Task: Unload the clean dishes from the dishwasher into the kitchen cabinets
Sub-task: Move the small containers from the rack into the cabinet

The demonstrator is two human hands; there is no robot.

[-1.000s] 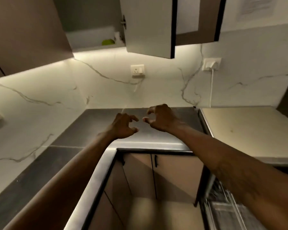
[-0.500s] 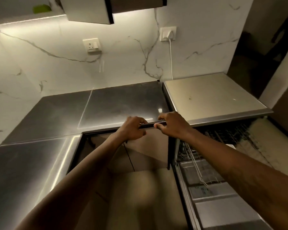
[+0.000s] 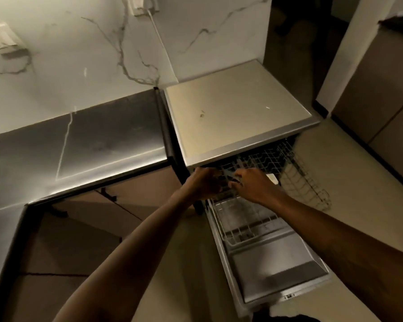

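Now, step: we judge this the reach into the dishwasher [image 3: 230, 112] for the next load; no dish is lifted out yet.
Left hand [image 3: 205, 182]: fingers curled at the front of the upper rack [image 3: 265, 156]; we cannot tell what they grip, if anything.
Right hand [image 3: 254, 184]: just beside it, fingers also curled at the rack front; its hold is hidden too.
Dishes: we see none plainly; a pale shape [image 3: 272, 178] sits behind the right hand, too small to name.
Next move: we think it calls for a firm grip with both hands and a level pull towards us.
Around: grey tabletop [image 3: 102, 135] at left, lower cabinets [image 3: 137, 189] beneath it.
In the way: the dropped dishwasher door [image 3: 277, 270] and the lower rack [image 3: 242, 226] on it lie between us and the opening.
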